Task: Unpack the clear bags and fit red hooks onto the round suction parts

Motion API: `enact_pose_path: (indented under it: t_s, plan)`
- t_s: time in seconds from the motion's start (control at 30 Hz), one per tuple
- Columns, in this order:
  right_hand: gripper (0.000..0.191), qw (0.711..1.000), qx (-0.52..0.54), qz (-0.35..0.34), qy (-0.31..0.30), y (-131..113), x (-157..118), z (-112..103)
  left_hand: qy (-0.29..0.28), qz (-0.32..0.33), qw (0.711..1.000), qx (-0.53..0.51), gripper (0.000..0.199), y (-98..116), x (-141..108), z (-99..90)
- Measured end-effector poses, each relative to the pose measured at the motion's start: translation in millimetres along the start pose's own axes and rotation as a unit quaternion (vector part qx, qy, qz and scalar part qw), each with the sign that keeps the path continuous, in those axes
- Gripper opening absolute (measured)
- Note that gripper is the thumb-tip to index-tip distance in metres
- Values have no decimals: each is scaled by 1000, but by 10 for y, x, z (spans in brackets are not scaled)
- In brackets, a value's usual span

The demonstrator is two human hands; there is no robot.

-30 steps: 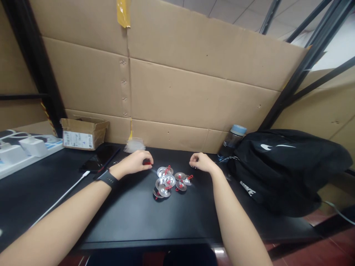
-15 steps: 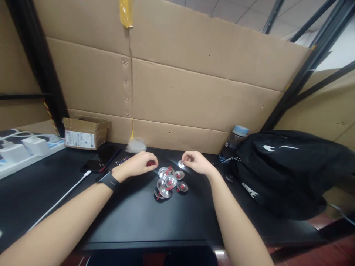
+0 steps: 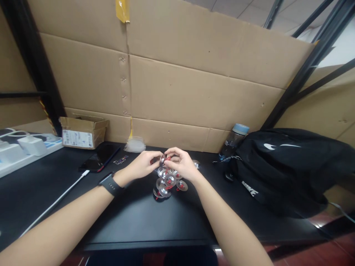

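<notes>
Both hands meet over a pile of small silver finger cymbals (image 3: 170,180) with red loops. My left hand (image 3: 141,165), with a smartwatch (image 3: 109,183) on the wrist, is closed with its fingertips on one raised finger cymbal (image 3: 162,160); a bit of red shows between its fingers. From the other side, my right hand (image 3: 181,164) pinches the same cymbal by its red loop. Fingers partly hide the grip. Another cymbal (image 3: 196,164) lies apart, behind the right hand. One more (image 3: 182,185) sits at the pile's right side.
On the left stand a cardboard box (image 3: 84,133) and a power strip (image 3: 30,157), near a phone (image 3: 100,159) on a white cable. Clear plastic pieces (image 3: 134,144) lie against the cardboard wall. To the right are a bottle (image 3: 233,142) and a black backpack (image 3: 288,173).
My right hand has moved left to meet my left hand above the pile. A cymbal is now raised between them. The cymbal near the right hand's earlier place now lies uncovered on the table.
</notes>
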State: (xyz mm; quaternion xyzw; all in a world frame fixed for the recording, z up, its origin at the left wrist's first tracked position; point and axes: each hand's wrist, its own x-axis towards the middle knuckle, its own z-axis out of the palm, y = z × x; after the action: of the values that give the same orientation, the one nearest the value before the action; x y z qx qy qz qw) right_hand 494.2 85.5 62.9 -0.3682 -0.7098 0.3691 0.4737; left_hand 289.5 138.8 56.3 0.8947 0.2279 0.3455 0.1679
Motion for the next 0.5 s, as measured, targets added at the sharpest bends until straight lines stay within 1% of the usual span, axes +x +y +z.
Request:
enact_pose_path:
  t_s: [0.07, 0.13, 0.23, 0.3, 0.4, 0.5]
  plan:
    - [54, 998, -56, -29, 11, 5, -3, 15, 4, -4, 1000, 7, 24, 1, 0, -2]
    - [61, 993, -103, -46, 18, 17, -6, 44, 7, -9, 1000, 17, 29, 0, 0, -1]
    - [54, 991, -125, -49, 19, 51, -4, 85, -1, -6, 1000, 25, 30, -12, -1, -14]
    - [52, 988, -144, -51, 19, 79, 5, 72, -15, 3, 1000, 27, 28, -34, 1, -52]
    - [51, 975, -212, -57, 45, 108, 19, -62, -48, 25, 998, 44, 28, -121, 6, -165]
    - [46, 951, -291, -53, 92, 108, 14, -330, -88, 38, 993, 72, 31, -300, 4, -315]
